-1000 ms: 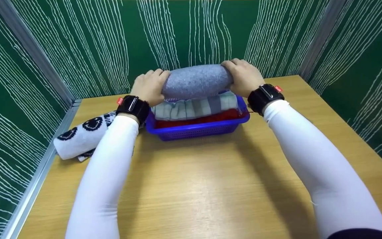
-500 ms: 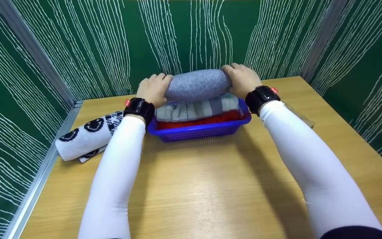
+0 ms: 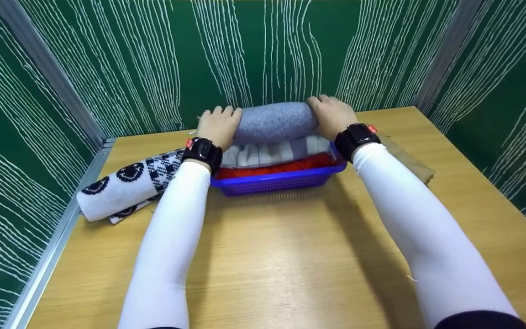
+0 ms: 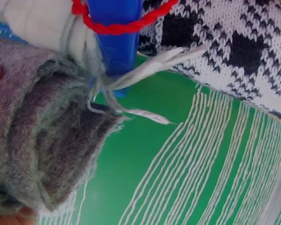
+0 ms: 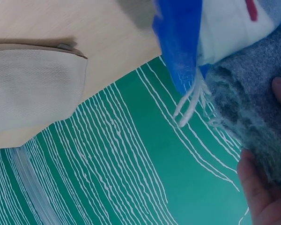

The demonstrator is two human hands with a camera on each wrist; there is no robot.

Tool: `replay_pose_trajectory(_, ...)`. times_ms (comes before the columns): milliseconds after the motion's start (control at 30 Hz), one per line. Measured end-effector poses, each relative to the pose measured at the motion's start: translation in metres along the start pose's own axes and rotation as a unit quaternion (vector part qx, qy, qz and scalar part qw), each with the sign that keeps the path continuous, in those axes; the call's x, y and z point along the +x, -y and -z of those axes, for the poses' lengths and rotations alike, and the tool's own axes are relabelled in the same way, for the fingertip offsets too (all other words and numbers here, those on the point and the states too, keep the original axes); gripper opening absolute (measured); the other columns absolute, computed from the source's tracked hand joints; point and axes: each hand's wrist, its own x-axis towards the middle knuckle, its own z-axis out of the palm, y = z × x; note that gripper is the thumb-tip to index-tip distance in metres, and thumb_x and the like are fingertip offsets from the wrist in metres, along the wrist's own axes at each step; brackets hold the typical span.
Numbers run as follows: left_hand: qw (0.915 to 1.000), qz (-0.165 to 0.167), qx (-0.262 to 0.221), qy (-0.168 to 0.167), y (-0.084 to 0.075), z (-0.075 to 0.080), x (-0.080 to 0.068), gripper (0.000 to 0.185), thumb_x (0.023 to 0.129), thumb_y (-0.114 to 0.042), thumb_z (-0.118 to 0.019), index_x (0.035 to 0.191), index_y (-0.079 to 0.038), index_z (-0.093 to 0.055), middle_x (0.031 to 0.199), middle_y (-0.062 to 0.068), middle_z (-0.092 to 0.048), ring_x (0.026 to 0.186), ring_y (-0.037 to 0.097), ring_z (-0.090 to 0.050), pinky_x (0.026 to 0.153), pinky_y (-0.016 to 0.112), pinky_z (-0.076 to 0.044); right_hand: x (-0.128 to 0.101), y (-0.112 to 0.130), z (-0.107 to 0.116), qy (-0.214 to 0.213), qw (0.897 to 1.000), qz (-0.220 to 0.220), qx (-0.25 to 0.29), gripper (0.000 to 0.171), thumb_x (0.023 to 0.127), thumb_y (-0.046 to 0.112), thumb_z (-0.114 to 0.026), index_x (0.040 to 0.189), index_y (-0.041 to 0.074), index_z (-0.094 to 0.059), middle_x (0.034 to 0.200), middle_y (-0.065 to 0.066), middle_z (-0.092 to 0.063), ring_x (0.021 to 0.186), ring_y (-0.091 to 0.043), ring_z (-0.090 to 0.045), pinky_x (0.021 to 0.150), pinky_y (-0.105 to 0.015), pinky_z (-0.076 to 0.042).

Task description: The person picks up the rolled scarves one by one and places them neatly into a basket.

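Observation:
A grey woolly cloth roll (image 3: 276,122), probably a scarf, lies across the back of the blue basket (image 3: 276,185). My left hand (image 3: 219,125) grips its left end and my right hand (image 3: 334,116) its right end. The left wrist view shows the coiled layers of the grey roll (image 4: 18,117) from the end. Fingers (image 5: 255,185) hold the other end from below in the right wrist view, with the thumb on the far side. In front of the roll, a fringed checked scarf (image 3: 267,155) sits in the basket on a red cloth (image 3: 276,170).
Left of the basket, a rolled black-and-white knitted scarf (image 3: 126,183) rests on the wooden table (image 3: 281,256). A folded beige cloth (image 3: 409,160) lies to the right, partly behind my forearm. Green walls (image 3: 281,45) with white lines stand behind and at both sides.
Both hands have lowered the grey roll toward the basket. My left hand has also shifted right. More of the knitted scarf and the beige cloth now shows.

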Motion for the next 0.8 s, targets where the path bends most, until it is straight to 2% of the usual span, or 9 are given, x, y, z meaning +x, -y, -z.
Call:
replay_pose_trajectory(67, 1.0000, 0.004, -0.003, 0.004, -0.001, -0.002, 0.000, 0.055, 0.103, -0.010, -0.066, 0.155, -0.007, -0.048, 0.151, 0.019, -0.061, 0.137, 0.042, -0.060, 0.106, 0.057, -0.056, 0.000, 0.000, -0.001, 0.002, 1.000, -0.002, -0.003, 0.061, 0.084, -0.002, -0.082, 0.140, -0.003, -0.059, 0.129, -0.032, -0.067, 0.118, -0.051, -0.066, 0.105, -0.065, -0.056)
replay_pose_trajectory(167, 0.9998, 0.009, -0.009, 0.016, -0.002, -0.005, 0.001, 0.058, 0.102, -0.014, -0.070, 0.155, -0.007, -0.048, 0.152, 0.019, -0.060, 0.138, 0.042, -0.059, 0.108, 0.057, -0.055, -0.001, 0.001, -0.004, 0.006, 1.000, -0.004, -0.005, 0.060, 0.084, -0.001, -0.082, 0.140, -0.003, -0.059, 0.128, -0.032, -0.067, 0.116, -0.052, -0.066, 0.103, -0.065, -0.056)
replay_pose_trajectory(300, 0.9991, 0.002, -0.021, 0.037, -0.001, -0.007, 0.000, 0.073, 0.097, -0.028, -0.080, 0.158, -0.005, -0.046, 0.155, 0.020, -0.058, 0.142, 0.042, -0.056, 0.112, 0.058, -0.052, -0.001, 0.001, -0.006, 0.019, 1.000, -0.007, -0.010, 0.060, 0.086, 0.003, -0.083, 0.141, -0.003, -0.059, 0.128, -0.033, -0.067, 0.114, -0.053, -0.067, 0.102, -0.065, -0.057)
replay_pose_trajectory(433, 0.9980, -0.013, -0.035, 0.050, 0.003, -0.007, 0.000, 0.081, 0.096, -0.034, -0.082, 0.161, -0.006, -0.043, 0.156, 0.021, -0.056, 0.145, 0.042, -0.054, 0.116, 0.059, -0.050, -0.002, 0.000, -0.006, 0.036, 0.999, -0.004, -0.011, 0.062, 0.087, 0.008, -0.084, 0.142, -0.004, -0.058, 0.128, -0.033, -0.067, 0.115, -0.053, -0.066, 0.102, -0.066, -0.056)
replay_pose_trajectory(667, 0.9966, -0.041, -0.063, 0.032, 0.013, 0.001, -0.005, 0.075, 0.091, -0.032, -0.081, 0.155, -0.006, -0.051, 0.146, 0.021, -0.060, 0.138, 0.042, -0.057, 0.115, 0.059, -0.051, -0.004, 0.000, 0.004, 0.070, 0.997, 0.008, -0.009, 0.072, 0.083, 0.011, -0.085, 0.147, -0.002, -0.055, 0.136, -0.032, -0.063, 0.125, -0.050, -0.061, 0.110, -0.065, -0.053)
replay_pose_trajectory(800, 0.9964, -0.049, -0.067, 0.018, 0.015, 0.007, -0.008, 0.068, 0.091, -0.029, -0.078, 0.150, -0.005, -0.056, 0.142, 0.021, -0.062, 0.135, 0.041, -0.058, 0.113, 0.057, -0.051, -0.005, 0.003, 0.009, 0.069, 0.997, 0.027, -0.012, 0.074, 0.084, 0.016, -0.084, 0.149, -0.003, -0.055, 0.139, -0.030, -0.063, 0.129, -0.049, -0.059, 0.116, -0.064, -0.050)
